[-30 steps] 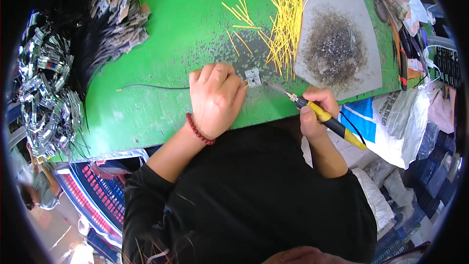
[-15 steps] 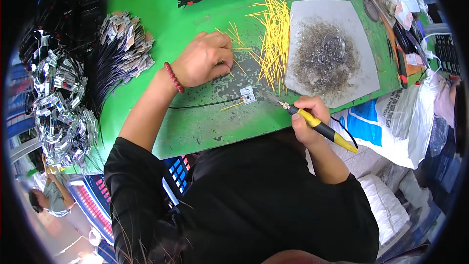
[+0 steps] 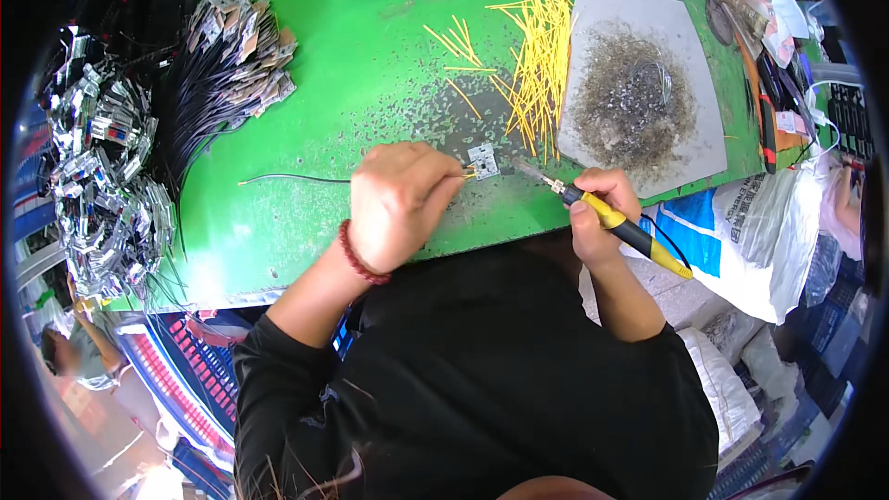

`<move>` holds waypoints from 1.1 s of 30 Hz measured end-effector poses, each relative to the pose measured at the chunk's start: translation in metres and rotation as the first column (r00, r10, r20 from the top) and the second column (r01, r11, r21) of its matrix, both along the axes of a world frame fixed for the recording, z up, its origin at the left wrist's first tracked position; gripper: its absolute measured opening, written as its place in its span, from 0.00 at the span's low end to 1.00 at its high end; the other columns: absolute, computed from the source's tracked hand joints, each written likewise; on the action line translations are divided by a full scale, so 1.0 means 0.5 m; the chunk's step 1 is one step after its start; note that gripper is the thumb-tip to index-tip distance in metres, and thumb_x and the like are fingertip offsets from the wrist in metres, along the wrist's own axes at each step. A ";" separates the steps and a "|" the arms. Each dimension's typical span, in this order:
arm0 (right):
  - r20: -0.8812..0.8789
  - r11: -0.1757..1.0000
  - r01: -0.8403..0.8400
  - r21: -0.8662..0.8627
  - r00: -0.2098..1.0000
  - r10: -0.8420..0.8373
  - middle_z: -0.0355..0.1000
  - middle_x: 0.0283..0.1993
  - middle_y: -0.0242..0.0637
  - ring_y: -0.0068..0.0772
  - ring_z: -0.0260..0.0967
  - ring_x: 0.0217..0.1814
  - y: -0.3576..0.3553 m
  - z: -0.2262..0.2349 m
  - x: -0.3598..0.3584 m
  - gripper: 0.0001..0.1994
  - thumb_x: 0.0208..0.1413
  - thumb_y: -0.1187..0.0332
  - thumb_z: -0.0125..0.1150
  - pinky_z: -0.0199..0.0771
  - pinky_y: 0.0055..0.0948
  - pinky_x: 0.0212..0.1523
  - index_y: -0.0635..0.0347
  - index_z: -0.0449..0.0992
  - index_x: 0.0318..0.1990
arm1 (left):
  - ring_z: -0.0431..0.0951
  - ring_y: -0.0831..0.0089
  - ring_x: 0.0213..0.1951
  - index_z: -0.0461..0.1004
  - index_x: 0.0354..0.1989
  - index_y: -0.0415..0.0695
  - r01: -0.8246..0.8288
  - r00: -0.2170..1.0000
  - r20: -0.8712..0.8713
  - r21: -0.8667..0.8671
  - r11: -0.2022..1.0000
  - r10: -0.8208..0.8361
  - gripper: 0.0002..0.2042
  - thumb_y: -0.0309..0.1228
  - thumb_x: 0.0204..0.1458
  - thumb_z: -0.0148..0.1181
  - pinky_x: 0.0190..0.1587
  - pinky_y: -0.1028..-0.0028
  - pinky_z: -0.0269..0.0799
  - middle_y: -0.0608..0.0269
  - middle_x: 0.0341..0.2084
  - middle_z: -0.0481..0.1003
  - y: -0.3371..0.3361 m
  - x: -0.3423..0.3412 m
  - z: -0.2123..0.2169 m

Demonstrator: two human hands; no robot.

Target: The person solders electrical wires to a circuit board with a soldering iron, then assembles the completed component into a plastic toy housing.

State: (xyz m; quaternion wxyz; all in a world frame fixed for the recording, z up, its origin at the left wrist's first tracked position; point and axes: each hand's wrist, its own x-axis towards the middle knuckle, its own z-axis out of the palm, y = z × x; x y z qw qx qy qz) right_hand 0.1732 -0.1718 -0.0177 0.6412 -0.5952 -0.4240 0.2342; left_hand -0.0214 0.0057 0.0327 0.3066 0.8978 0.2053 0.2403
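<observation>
A green tabletop (image 3: 370,65) carries the work. Toward its far edge lies a loose heap of yellow wire pieces (image 3: 537,56), too many to count, with a few strays to the left of it. Just right of the heap sits one grey mat (image 3: 639,93), its middle covered in dark solder scraps. At the far left corner is a bundle of black leads (image 3: 222,74) with small tags at their ends, and beyond the left edge a pile of shiny metal parts (image 3: 102,176). Tools and clutter crowd the right edge, too small to tell apart. A white plastic bag (image 3: 769,222) hangs off the near right corner.

One small board (image 3: 483,162), square and pale grey with tiny dark spots, lies near the near edge, about midway along it, just in front of the yellow heap. One thin black wire (image 3: 296,179) runs along the tabletop from the left and goes under the left hand (image 3: 403,204).

The left hand's grip is pinched closed at the fingertips on a short yellow bit right at the board's left side; a red bead bracelet (image 3: 356,255) circles the wrist. The right hand (image 3: 597,213) has its grip wrapped tight round one soldering iron (image 3: 611,220) with a yellow-and-black handle, its metal tip slanting to the board's right edge. Nothing lies between the hands and the board.
</observation>
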 end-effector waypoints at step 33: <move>-0.057 0.998 -0.024 -0.065 0.998 0.020 0.72 0.34 0.38 0.24 0.70 0.33 0.016 0.017 -0.017 0.14 0.58 0.66 0.59 0.70 0.24 0.36 0.65 0.67 0.46 | 0.72 0.67 0.34 0.72 0.18 0.47 -0.139 0.990 0.006 0.136 0.981 0.140 0.06 0.25 0.35 0.64 0.39 0.65 0.60 0.68 0.27 0.72 -0.025 0.046 -0.047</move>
